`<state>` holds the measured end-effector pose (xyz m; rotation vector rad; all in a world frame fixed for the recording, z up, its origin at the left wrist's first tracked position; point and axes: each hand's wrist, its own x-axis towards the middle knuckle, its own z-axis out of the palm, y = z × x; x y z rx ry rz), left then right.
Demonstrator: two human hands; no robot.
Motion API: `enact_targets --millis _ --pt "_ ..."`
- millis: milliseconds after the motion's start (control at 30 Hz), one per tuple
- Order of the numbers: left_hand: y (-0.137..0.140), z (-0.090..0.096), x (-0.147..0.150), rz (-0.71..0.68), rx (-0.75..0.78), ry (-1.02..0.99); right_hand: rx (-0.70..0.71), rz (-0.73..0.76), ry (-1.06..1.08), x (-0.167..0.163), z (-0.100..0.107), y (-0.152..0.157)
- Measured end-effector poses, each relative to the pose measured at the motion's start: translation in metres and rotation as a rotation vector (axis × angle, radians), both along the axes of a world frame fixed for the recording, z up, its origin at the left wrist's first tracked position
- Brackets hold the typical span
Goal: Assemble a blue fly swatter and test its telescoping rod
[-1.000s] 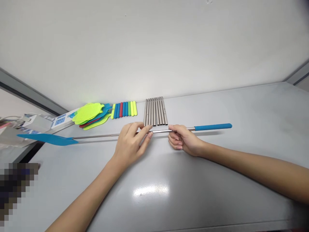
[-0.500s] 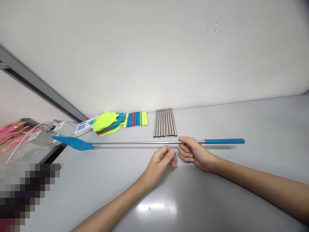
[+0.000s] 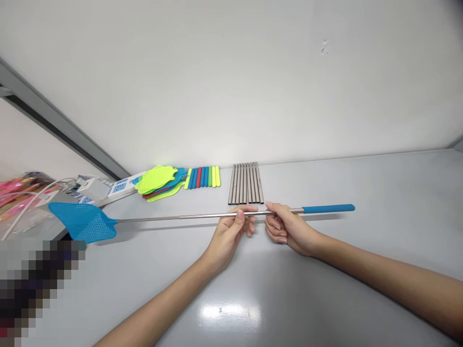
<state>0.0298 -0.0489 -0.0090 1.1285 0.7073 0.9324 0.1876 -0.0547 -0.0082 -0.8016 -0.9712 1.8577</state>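
A fly swatter (image 3: 173, 218) with an extended telescopic metal rod lies level across my view, held above the table. Its blue mesh head (image 3: 85, 222) points left and its blue handle sleeve (image 3: 328, 208) points right. My right hand (image 3: 287, 224) pinches the rod just left of the sleeve, thumb on top and fingers curled below. Further left along the rod, my left hand (image 3: 231, 231) grips it between thumb and fingers. Behind the rod, several metal tubes (image 3: 246, 184) lie side by side in a row.
Left of the tubes lies a row of coloured grip sleeves (image 3: 203, 177). Beside them is a stack of yellow, blue and red swatter heads (image 3: 157, 180). A white power strip (image 3: 123, 185) and plastic-wrapped pink items (image 3: 21, 205) are at the left. A white wall (image 3: 231, 86) stands behind the table.
My left hand, formerly just below the rod, has taken hold of it. The swatter has shifted left, and its head has turned from nearly edge-on to show its mesh face.
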Motion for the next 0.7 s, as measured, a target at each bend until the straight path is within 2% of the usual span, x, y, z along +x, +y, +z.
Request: enact_targets --millis 700 --pt "0.0000 0.0033 0.0019 0.023 -0.064 -0.026 0.024 0.016 -0.022 0.0001 -0.0044 0.0005"
